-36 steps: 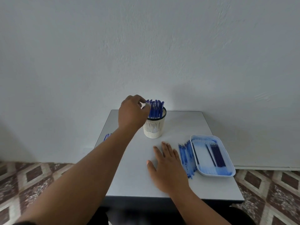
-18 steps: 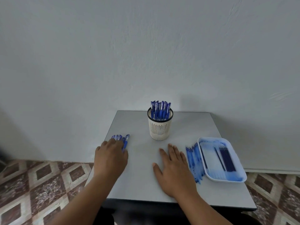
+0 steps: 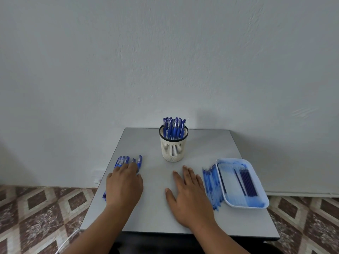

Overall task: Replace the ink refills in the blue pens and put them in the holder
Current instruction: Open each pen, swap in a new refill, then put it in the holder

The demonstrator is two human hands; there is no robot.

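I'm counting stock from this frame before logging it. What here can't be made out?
- Pens at the table's left: head view, left hand covers most; count unclear.
- Its grip: fingers hidden underneath.
- Pens in the holder: bunched, lower parts behind its wall.
- Refills beside the tray: overlapping, too fine to count.

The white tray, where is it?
In the head view the white tray sits at the table's right front, just right of the loose refills beside the right hand.
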